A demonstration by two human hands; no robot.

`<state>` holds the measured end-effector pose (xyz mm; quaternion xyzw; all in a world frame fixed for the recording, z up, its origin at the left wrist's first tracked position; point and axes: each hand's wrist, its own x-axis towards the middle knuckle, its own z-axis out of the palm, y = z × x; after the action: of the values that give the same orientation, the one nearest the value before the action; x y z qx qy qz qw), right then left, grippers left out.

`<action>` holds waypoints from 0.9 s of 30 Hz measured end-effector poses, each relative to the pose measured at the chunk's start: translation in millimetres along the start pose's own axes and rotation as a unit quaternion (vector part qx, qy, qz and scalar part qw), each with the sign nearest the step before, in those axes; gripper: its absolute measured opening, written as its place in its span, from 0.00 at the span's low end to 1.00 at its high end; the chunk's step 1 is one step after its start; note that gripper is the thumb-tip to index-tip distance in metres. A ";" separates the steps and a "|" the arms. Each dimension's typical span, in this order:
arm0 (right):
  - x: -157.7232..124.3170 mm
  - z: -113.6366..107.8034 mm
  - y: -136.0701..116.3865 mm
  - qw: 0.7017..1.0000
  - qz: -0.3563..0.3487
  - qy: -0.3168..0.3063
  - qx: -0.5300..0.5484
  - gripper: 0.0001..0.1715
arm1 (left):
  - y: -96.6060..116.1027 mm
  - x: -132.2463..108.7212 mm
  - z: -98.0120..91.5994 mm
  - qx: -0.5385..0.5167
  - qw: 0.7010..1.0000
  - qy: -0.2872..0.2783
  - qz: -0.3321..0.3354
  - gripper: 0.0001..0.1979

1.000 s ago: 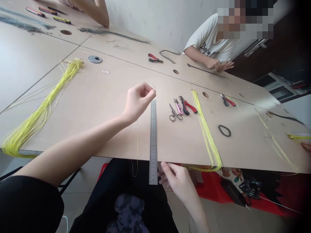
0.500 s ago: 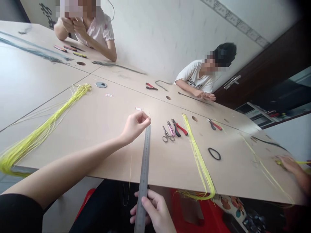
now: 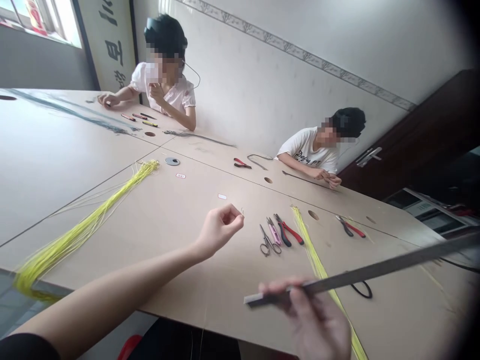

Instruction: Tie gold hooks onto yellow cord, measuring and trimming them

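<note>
My left hand (image 3: 219, 232) hovers over the middle of the table, thumb and forefinger pinched on a fine yellowish thread (image 3: 242, 212), of which a short end shows past the fingertips. A thin strand also hangs near the table's front edge. Lower right, my right hand (image 3: 318, 320) grips a steel ruler (image 3: 378, 269) near one end; the ruler slants up to the right, over the yellow thread bundle (image 3: 314, 257), and is blurred. Between the hands lie small scissors (image 3: 267, 245), pink thread snips (image 3: 274, 231) and red-and-black pliers (image 3: 288, 231).
A larger yellow thread bundle (image 3: 101, 212) lies at left, near a grey disc (image 3: 172, 161) and small labels (image 3: 222, 196). More pliers (image 3: 350, 226) and a black loop (image 3: 363, 289) lie at right. Two people sit across the table, near box cutters (image 3: 150, 123) and dark cords.
My right hand has lifted the ruler away from beside my left hand and swung it to the right. My left hand keeps its pinch. The view has tilted up.
</note>
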<state>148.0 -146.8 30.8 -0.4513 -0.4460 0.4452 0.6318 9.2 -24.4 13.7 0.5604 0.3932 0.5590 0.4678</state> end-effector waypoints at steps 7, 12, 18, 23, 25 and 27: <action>98.5 20.4 -6.0 0.984 -0.150 -0.069 0.066 0.04 | 6.7 -8.3 -0.1 -0.004 1.000 -0.027 -0.001 0.09; 96.6 11.0 18.1 0.994 -0.040 -0.081 0.068 0.07 | 4.1 -12.0 1.0 -0.008 0.999 -0.042 -0.012 0.10; 88.8 5.1 15.7 0.995 -0.005 -0.052 0.090 0.17 | 3.9 -15.4 3.4 0.010 0.999 -0.030 -0.014 0.10; 88.0 4.3 16.4 0.996 -0.035 -0.040 0.073 0.18 | 5.3 -14.7 5.1 0.029 0.999 -0.030 -0.001 0.10; 87.2 3.9 18.7 0.994 -0.054 -0.067 0.065 0.16 | 4.0 -15.5 5.8 0.035 0.999 -0.037 0.006 0.10; 86.8 3.7 20.3 0.993 -0.057 -0.085 0.056 0.14 | 2.4 -17.3 6.4 0.040 0.998 -0.040 0.015 0.09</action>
<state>159.0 -58.5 25.9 -0.3498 -0.4977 0.4691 0.6402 14.3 -42.2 11.9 0.6065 0.3877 0.5265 0.4523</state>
